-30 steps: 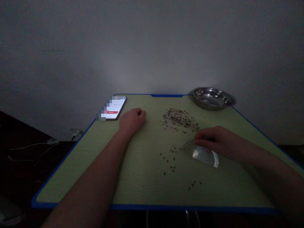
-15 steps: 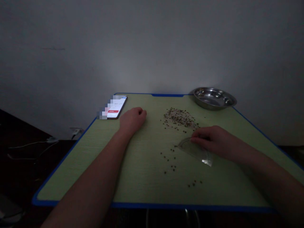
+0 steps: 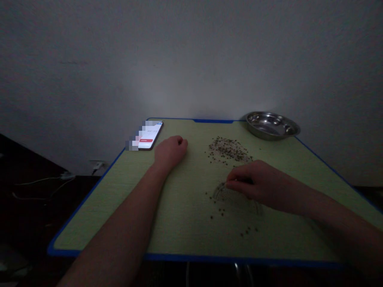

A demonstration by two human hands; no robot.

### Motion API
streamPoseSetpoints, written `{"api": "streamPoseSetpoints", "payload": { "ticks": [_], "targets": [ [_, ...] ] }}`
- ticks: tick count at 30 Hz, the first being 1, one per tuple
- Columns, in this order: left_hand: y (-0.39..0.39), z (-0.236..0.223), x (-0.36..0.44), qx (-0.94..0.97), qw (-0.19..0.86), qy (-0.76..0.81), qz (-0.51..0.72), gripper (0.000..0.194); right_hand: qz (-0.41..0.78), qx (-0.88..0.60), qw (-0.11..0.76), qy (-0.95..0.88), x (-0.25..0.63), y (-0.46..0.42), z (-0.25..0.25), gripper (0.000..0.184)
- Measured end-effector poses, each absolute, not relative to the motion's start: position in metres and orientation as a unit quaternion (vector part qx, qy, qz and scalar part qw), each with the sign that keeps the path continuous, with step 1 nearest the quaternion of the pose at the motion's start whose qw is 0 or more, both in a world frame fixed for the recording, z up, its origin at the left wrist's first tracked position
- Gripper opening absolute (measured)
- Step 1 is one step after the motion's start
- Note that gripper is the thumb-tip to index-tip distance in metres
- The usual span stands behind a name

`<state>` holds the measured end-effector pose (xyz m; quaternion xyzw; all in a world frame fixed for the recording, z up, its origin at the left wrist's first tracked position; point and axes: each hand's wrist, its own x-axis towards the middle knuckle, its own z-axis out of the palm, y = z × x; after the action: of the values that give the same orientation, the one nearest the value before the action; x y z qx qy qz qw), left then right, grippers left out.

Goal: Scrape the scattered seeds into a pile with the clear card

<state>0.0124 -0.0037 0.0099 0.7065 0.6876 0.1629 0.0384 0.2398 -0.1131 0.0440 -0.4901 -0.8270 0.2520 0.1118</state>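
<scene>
A clear plastic protractor (image 3: pixel 236 198), its curved scale faintly visible, is pinched between the thumb and fingers of my right hand (image 3: pixel 251 181). Part of it is covered by that hand. Several loose dark seeds (image 3: pixel 222 214) are scattered on the table beside and in front of it. Just beyond my right hand spreads a pile of small dark seeds mixed with pale grains (image 3: pixel 229 149). My left hand (image 3: pixel 170 151) rests on the table as a loose fist, left of the pile, with nothing visible in it.
The pale green table (image 3: pixel 113 203) has a blue rim. A shiny metal bowl (image 3: pixel 272 126) stands at the back right corner by the wall. On the back left lies a phone (image 3: pixel 149 135) with a lit screen. White cables (image 3: pixel 67 175) run below the wall socket at left.
My right hand has moved left and slightly nearer with the protractor, now over where some loose seeds lay. My left hand stays in place; the whole view has shifted slightly.
</scene>
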Motion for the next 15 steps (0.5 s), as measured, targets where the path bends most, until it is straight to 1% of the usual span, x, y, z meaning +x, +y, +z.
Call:
{"api": "streamPoseSetpoints", "payload": {
  "ticks": [10,15],
  "targets": [
    [-0.002,0.009,0.012,0.707,0.042,0.687,0.164,0.039,0.246,-0.484,0.095,-0.834,0.239,-0.104,0.044,0.028],
    [-0.004,0.010,0.013,0.708,0.042,0.685,0.169,0.040,0.254,-0.523,0.099,-0.808,0.252,-0.103,0.046,0.029]
  ]
}}
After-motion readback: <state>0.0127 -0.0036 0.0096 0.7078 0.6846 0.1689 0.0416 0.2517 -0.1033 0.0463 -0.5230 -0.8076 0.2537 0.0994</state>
